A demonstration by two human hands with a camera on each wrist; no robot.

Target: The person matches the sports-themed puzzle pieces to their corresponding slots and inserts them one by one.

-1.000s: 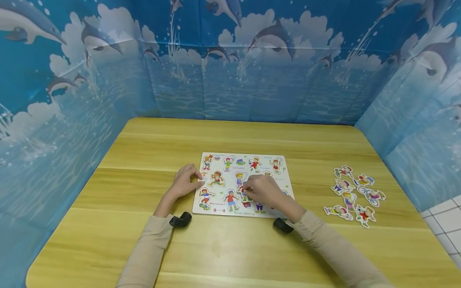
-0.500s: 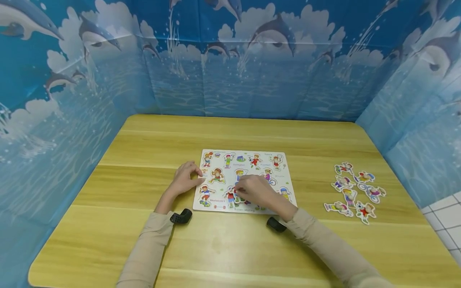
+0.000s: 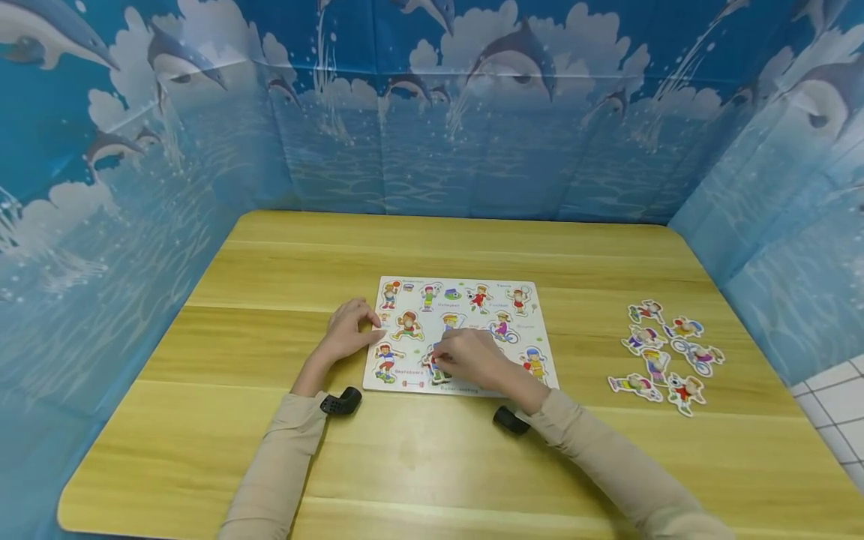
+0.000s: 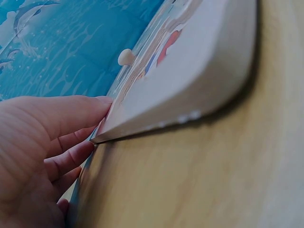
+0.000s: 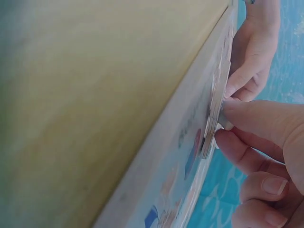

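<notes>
A white puzzle board point(image 3: 466, 298) printed with cartoon sports children lies flat in the middle of the wooden table point(image 3: 432, 465). My left hand point(image 3: 347, 336) rests at the board's left edge, fingers against its rim point(image 4: 142, 124). My right hand point(image 3: 469, 358) pinches the small peg of a puzzle piece point(image 5: 211, 128) in the board's bottom row, near the roller-skating figure point(image 3: 434, 367). The piece stands slightly lifted off the board point(image 5: 156, 171) in the right wrist view. Most of the piece is hidden under my fingers in the head view.
Several loose figure pieces point(image 3: 664, 356) lie in a cluster on the table to the right of the board. Blue dolphin-print walls point(image 3: 432, 112) close in the table on three sides. A white tiled floor point(image 3: 833, 409) shows at the far right.
My right hand has slid left along the board's bottom row, uncovering the figures at the lower right. The left hand has stayed at the board's left edge.
</notes>
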